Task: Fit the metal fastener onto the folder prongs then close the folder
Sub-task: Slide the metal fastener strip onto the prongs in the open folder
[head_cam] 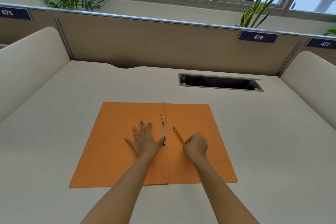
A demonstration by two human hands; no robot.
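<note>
The person is working over a wide orange paper folder (127,151) lying open and flat on a pale cream desk (54,114). The left hand (145,142) is pressing palm-down on the left leaf with its fingers spread wide, the thumb reaching toward the centre crease. Just beside that thumb, a short white base strip (163,133) is running along the fold, and two thin dark prongs are rising from it: the far prong (161,118) is standing beyond the fingertips, while the near prong (164,141) is almost touching the thumb tip. The right hand (197,145) is curling closed, its thumb and forefinger pinching the near end of a slim yellow-gold metal fastener bar (177,135), which is angling away from the knuckles over the right leaf, apart from the prongs. The step in hand appears to be bringing this bar across to the prongs. To do it well, the right hand should be turning the bar parallel to the white strip, lining its holes over both prong tips together, and lowering it level so neither prong is bending. The left fingers should be holding the leaf flat, with the thumb steadying the near prong upright. The holes are too small to make out here. Closing the folder is not yet possible.
</note>
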